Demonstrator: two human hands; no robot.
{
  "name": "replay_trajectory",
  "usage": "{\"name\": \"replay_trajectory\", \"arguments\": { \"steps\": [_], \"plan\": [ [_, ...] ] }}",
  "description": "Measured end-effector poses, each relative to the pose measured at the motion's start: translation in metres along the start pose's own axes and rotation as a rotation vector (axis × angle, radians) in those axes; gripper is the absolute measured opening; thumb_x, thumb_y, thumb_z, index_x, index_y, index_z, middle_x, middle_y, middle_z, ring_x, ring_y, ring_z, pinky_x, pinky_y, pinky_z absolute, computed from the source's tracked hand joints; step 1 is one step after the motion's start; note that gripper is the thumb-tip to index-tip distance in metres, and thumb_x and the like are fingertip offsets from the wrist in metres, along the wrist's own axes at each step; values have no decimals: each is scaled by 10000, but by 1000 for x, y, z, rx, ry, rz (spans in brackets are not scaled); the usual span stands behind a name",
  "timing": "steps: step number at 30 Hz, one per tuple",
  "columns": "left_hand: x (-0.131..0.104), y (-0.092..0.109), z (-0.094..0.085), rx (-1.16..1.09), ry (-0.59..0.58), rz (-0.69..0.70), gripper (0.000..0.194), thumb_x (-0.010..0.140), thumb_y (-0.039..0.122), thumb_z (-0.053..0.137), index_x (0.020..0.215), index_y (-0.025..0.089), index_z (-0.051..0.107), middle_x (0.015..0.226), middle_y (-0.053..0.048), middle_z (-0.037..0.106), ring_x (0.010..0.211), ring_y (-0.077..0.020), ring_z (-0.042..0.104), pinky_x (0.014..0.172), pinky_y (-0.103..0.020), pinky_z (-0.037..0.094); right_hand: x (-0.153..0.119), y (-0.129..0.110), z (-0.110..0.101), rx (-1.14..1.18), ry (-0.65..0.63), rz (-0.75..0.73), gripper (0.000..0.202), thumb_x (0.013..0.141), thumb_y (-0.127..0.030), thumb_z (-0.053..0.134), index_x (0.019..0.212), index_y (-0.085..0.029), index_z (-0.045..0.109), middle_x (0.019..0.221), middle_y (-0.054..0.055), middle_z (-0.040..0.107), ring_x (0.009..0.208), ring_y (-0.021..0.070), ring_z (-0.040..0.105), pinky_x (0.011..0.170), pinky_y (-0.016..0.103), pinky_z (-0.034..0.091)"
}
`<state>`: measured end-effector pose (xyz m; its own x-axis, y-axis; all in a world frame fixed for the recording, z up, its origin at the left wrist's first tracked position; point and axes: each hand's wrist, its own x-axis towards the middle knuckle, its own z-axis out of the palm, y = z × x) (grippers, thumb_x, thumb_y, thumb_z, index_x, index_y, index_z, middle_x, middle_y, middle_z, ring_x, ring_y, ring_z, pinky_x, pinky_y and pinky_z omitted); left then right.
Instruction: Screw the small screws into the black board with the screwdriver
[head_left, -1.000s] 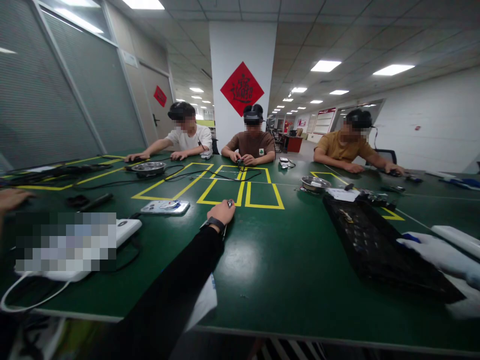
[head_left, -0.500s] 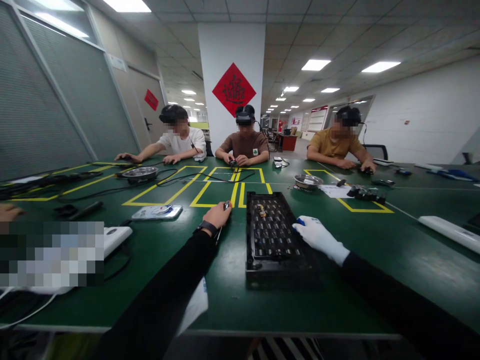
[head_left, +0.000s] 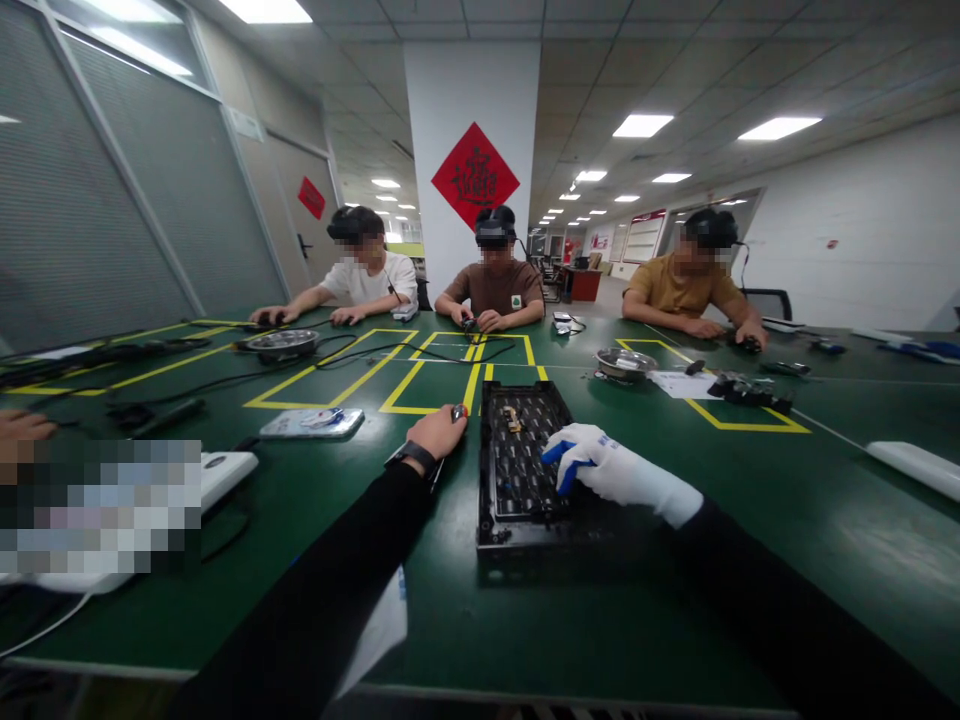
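Observation:
A black rectangular case [head_left: 491, 535] lies lengthwise in front of me, its inside patterned with rows of dark, shiny pieces. Near its far end sits a small gold-coloured part [head_left: 513, 419]. My right hand [head_left: 596, 465], in a white glove with blue fingertips, hovers over the case's right side, fingers bent and apart, with nothing seen between them. Left of the case, my bare left hand [head_left: 435, 438] is closed round a small object with a silver and red end [head_left: 458, 411]. Most of that object is hidden by my fingers.
A phone [head_left: 313, 423] lies left of my left hand, beyond a white device [head_left: 229, 472]. Round metal dishes [head_left: 626, 362] and a row of black parts [head_left: 750, 392] stand farther off. Three people sit across the green table [head_left: 465, 620]. Another person's hand [head_left: 22, 428] shows at far left.
My right hand has moved left from the case's right edge to over its inside, and its fingers have spread. The case sits slightly farther left in view. My left hand keeps its grip.

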<state>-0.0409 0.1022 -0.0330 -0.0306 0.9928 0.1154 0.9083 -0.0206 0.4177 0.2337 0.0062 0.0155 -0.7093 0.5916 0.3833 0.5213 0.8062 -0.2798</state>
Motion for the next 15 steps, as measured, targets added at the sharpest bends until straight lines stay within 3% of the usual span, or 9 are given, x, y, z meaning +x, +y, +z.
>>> {"name": "replay_trajectory", "arguments": {
  "steps": [4,7,9,11,13,15],
  "plan": [
    [-3,8,-12,-171,64,15,474,780,495,379,1061,158,556,743,-87,631,677,-196,573,598,-259,381,-2,-1,-5,38,197,102,221,760,-129,468,813,-221,662,945,28,608,915,168,524,877,357,367],
    [-18,32,-34,-483,227,198,517,790,460,404,1199,148,458,710,-45,598,570,-132,519,551,-227,373,3,-9,-9,228,380,293,298,762,-256,523,1050,-209,581,958,38,604,876,166,537,833,346,398],
    [-35,54,-49,-729,152,399,547,810,456,378,1272,162,374,660,-8,554,466,-82,436,483,-200,344,6,-15,-8,469,434,402,446,746,-323,550,1172,-207,487,950,38,604,786,144,552,744,310,436],
    [-55,75,-58,-843,-41,562,558,819,448,377,1308,184,319,610,18,514,420,-58,374,440,-182,312,11,-22,-4,769,452,441,512,757,-366,532,1233,-222,411,920,29,606,657,109,544,610,257,450],
    [-75,91,-59,-852,-183,659,574,813,429,412,1328,213,277,636,21,524,429,-53,378,445,-179,320,16,-28,1,1034,484,430,473,773,-391,503,1214,-241,419,884,16,609,575,88,527,529,226,440],
    [-88,100,-54,-783,-203,725,621,788,410,473,1336,213,258,606,30,520,444,-63,399,469,-186,341,21,-33,7,1200,551,429,396,766,-393,515,1129,-238,487,846,4,610,579,89,539,538,222,456]
  ]
}}
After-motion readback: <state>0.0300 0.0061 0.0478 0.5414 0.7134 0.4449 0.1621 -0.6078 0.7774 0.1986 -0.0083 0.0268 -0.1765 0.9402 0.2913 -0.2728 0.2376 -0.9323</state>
